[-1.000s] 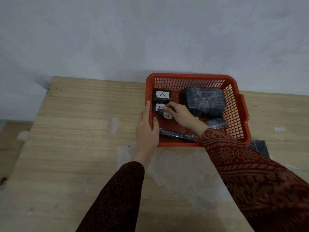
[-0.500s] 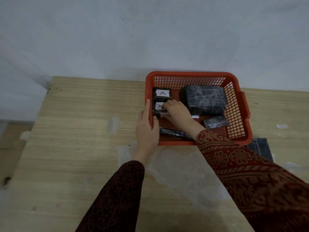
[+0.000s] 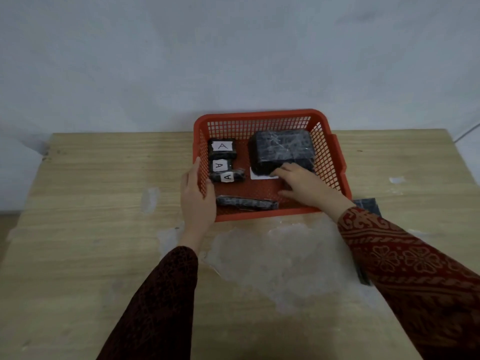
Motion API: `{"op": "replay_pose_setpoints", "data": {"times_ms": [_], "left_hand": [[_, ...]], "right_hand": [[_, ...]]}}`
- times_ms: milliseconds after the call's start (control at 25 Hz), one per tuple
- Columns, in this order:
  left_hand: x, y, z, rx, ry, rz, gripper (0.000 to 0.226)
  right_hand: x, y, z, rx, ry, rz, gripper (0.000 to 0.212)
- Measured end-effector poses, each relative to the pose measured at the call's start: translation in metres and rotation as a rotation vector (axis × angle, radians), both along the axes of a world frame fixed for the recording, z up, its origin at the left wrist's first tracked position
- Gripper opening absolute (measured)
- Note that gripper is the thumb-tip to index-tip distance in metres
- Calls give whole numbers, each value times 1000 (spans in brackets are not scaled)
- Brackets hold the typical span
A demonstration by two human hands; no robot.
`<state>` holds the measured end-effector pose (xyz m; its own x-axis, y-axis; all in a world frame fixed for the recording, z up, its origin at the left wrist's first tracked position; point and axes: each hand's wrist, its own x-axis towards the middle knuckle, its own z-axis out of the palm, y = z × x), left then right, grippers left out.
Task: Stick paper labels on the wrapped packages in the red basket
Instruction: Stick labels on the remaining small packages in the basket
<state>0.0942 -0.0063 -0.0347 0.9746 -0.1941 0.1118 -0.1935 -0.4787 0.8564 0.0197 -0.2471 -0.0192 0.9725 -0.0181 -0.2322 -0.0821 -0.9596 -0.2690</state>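
Labels already sit on three small packages (image 3: pixel 220 162) along the red basket's (image 3: pixel 259 118) left wall. My left hand (image 3: pixel 197 196) grips that wall; my right hand (image 3: pixel 304 184), fingers loosely curled, reaches the white paper label (image 3: pixel 259 175) beneath the large package (image 3: pixel 281 149). Next, I judge, lifting it free.

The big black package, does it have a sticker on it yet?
Not yet. The big black package shows no label on top; a white paper lies under its near edge.
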Motion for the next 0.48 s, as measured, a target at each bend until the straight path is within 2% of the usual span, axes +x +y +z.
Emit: {"op": "replay_pose_setpoints", "data": {"times_ms": [80, 160, 280, 480], "left_hand": [[1, 0, -3, -28, 20, -17, 51], [2, 1, -6, -43, 31, -21, 52], [1, 0, -7, -51, 41, -27, 52], [1, 1, -7, -63, 52, -44, 53]], "right_hand": [[-12, -24, 2, -85, 134, -10, 63], [-15, -36, 0, -169, 185, 27, 70], [-9, -35, 0, -219, 133, 95, 61], [17, -3, 8, 207, 111, -43, 31]]}}
